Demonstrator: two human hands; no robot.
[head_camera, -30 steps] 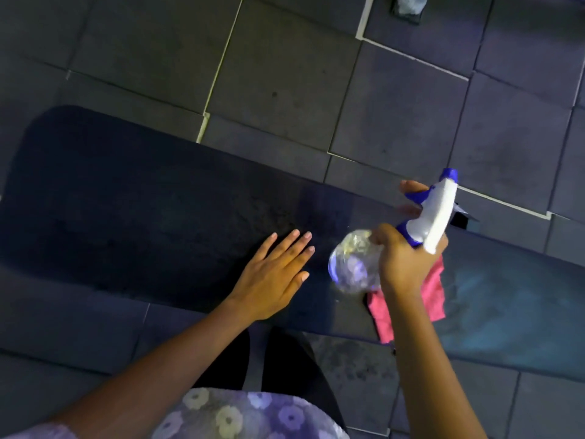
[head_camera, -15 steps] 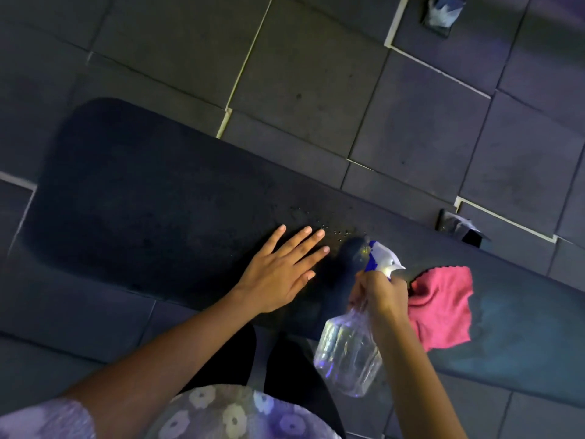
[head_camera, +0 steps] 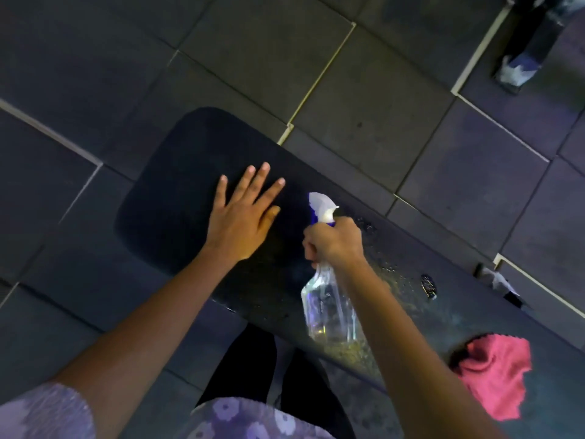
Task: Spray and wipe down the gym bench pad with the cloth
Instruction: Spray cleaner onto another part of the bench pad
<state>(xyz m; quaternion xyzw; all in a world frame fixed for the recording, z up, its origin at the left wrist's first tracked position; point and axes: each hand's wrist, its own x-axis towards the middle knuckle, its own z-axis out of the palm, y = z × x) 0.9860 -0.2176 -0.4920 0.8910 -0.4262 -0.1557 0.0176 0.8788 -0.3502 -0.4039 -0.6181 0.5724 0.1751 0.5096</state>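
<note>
The dark gym bench pad [head_camera: 171, 198] runs from upper left to lower right across the view. My left hand [head_camera: 243, 213] lies flat on it near its rounded end, fingers spread. My right hand [head_camera: 334, 243] grips the neck of a clear spray bottle [head_camera: 329, 308] with a white and blue nozzle pointing at the pad just right of my left hand. Wet droplets [head_camera: 392, 267] glisten on the pad to the right of the bottle. A pink cloth [head_camera: 497, 375] lies crumpled on the pad at the lower right, untouched.
Dark rubber floor tiles [head_camera: 364, 99] with pale seams surround the bench. A bench foot or bracket [head_camera: 503, 283] shows at the pad's far edge on the right. Another person's shoe [head_camera: 516, 71] stands at the top right. My dark legs [head_camera: 250, 365] are beside the near edge.
Both hands have moved along the pad toward its rounded end, the bottle still aimed down at it. More droplets show on the pad, and the cloth now lies farther behind to the right.
</note>
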